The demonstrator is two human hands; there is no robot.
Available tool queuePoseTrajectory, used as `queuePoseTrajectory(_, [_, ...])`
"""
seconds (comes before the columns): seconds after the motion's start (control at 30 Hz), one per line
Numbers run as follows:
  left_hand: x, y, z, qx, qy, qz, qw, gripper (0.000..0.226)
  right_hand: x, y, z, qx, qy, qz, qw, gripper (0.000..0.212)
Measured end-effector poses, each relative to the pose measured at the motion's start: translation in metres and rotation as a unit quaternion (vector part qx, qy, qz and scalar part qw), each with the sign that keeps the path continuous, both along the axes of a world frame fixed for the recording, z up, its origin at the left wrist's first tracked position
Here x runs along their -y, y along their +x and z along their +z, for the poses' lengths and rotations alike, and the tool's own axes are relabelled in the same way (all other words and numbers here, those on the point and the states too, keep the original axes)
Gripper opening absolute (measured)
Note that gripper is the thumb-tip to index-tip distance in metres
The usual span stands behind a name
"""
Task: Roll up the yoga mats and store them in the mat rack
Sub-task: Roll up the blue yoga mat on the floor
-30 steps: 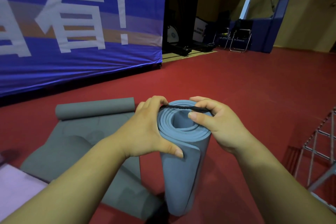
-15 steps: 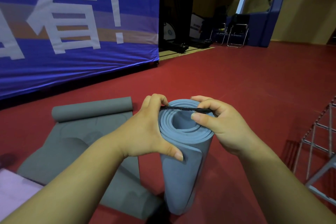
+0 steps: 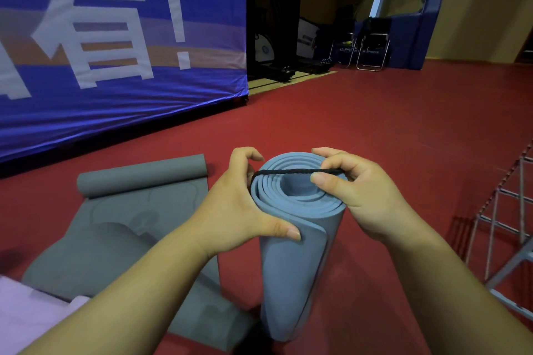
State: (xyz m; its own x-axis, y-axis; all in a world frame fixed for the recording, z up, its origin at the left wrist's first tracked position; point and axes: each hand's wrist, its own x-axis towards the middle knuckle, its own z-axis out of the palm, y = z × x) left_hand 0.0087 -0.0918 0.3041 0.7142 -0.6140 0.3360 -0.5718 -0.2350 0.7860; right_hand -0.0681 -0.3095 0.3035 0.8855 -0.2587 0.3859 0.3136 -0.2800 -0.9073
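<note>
- The blue mat point(image 3: 297, 253) stands rolled and upright on the red floor point(image 3: 375, 130), just below the picture's centre, with its spiral end facing up.
- A black band point(image 3: 288, 172) runs taut and straight across that top end, from nine o'clock to three o'clock of the spiral, a little behind its core.
- The left hand point(image 3: 239, 210) grips the roll near its top from nine o'clock. Its thumb lies across the near side and its fingers curl round the far side, where the band's left end goes under them.
- The right hand point(image 3: 360, 199) sits at three o'clock of the roll. Its thumb and curled forefinger pinch the band's right end, and the thumb tip lies over the spiral. The other fingers are folded in behind, and whether they touch the mat cannot be told.
- A grey mat point(image 3: 115, 228) lies on the floor at nine o'clock of the roll. It is flat in the middle, its far end is curled into a tube, and its near end is curled beside the roll's foot. Whether the two mats touch cannot be told.
- A pale sheet point(image 3: 28, 323) lies at eight o'clock of the picture, against the grey mat's edge.
- A metal rack point(image 3: 513, 264) stands at four o'clock, at the right edge, well apart from the hands.
- A blue banner point(image 3: 115, 66) with white characters fills ten o'clock.
- Folding chairs point(image 3: 372, 49) stand far off at one o'clock.
</note>
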Motion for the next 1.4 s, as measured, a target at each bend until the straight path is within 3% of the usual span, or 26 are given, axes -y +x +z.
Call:
queuePoseTrajectory(0.37, [0.025, -0.006, -0.017, 0.061, -0.079, 0.084, 0.991, 0.095, 0.019, 0.003, -0.009, 0.001, 0.001, -0.052, 0.999, 0.018])
queuePoseTrajectory(0.5, [0.033, -0.006, -0.021, 0.098, -0.096, 0.102, 0.985, 0.081, 0.017, 0.008, -0.015, 0.025, -0.001, -0.104, 0.994, 0.030])
queuePoseTrajectory(0.73, [0.049, 0.022, -0.025, 0.113, -0.089, 0.141, 0.980, 0.094, 0.014, 0.019, -0.030, 0.099, -0.003, -0.224, 0.969, 0.038])
queuePoseTrajectory(0.87, [0.059, 0.034, -0.032, 0.142, -0.075, 0.137, 0.977, 0.090, 0.024, 0.030, -0.031, 0.120, 0.020, -0.196, 0.973, 0.046])
queuePoseTrajectory(1.03, [0.051, 0.063, -0.056, 0.146, -0.033, 0.116, 0.982, 0.102, 0.034, 0.041, -0.069, 0.032, -0.012, -0.115, 0.993, 0.043])
queuePoseTrajectory(1.2, [0.045, 0.087, -0.096, 0.094, -0.006, 0.089, 0.992, 0.133, 0.044, 0.059, -0.136, -0.004, 0.010, -0.096, 0.995, 0.048])
queuePoseTrajectory(1.3, [0.045, 0.093, -0.130, 0.043, 0.012, 0.063, 0.997, 0.130, 0.047, 0.071, -0.160, -0.007, 0.002, -0.107, 0.994, 0.065])
queuePoseTrajectory(1.4, [0.044, 0.101, -0.159, -0.011, 0.001, 0.060, 0.998, 0.128, 0.050, 0.081, -0.178, -0.027, 0.006, -0.094, 0.995, 0.062])
